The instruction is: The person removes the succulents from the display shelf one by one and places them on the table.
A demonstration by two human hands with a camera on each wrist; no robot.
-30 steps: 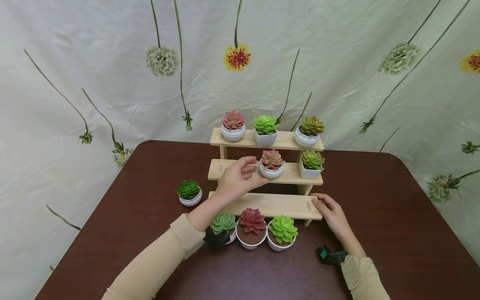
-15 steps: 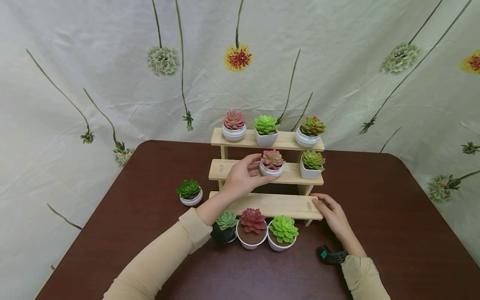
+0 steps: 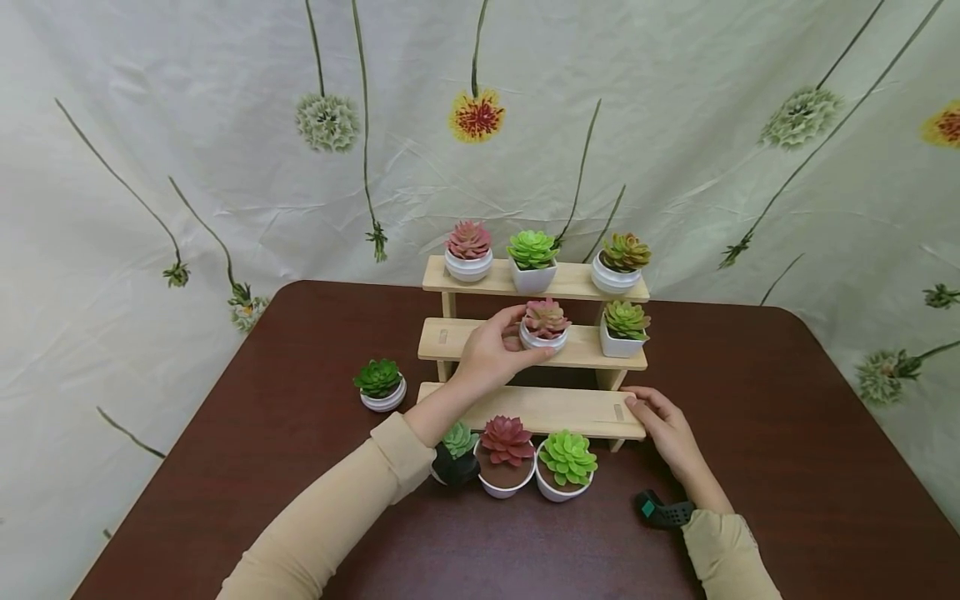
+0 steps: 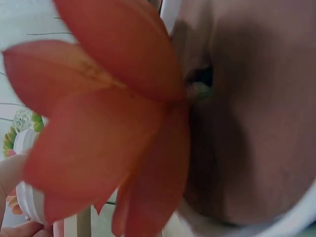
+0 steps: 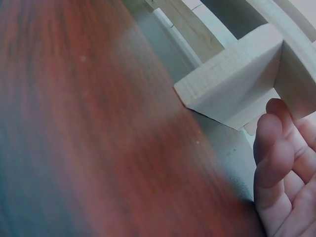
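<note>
My left hand (image 3: 487, 357) grips the white round pot of a pink succulent (image 3: 546, 318) on the middle tier of a wooden stepped shelf (image 3: 532, 408). The thumb lies along the pot's front and the fingers pass behind its left side. In the left wrist view, part of the pot (image 4: 32, 202) shows between my fingers, behind a large red succulent (image 4: 103, 138) close to the camera. My right hand (image 3: 667, 429) holds the right end of the bottom tier, thumb on top. Its curled fingers appear beside the shelf's side panel (image 5: 237, 84) in the right wrist view.
A green square-potted succulent (image 3: 626, 329) stands right on the middle tier. Three potted succulents line the top tier (image 3: 570, 282). A dark green one (image 3: 380, 385) sits left of the shelf. Three pots, including a red succulent (image 3: 506, 442), stand before it, one partly behind my left wrist.
My left hand has moved slightly right and closed its thumb and fingers around the pink succulent's pot. The right hand stays at the shelf's end.
</note>
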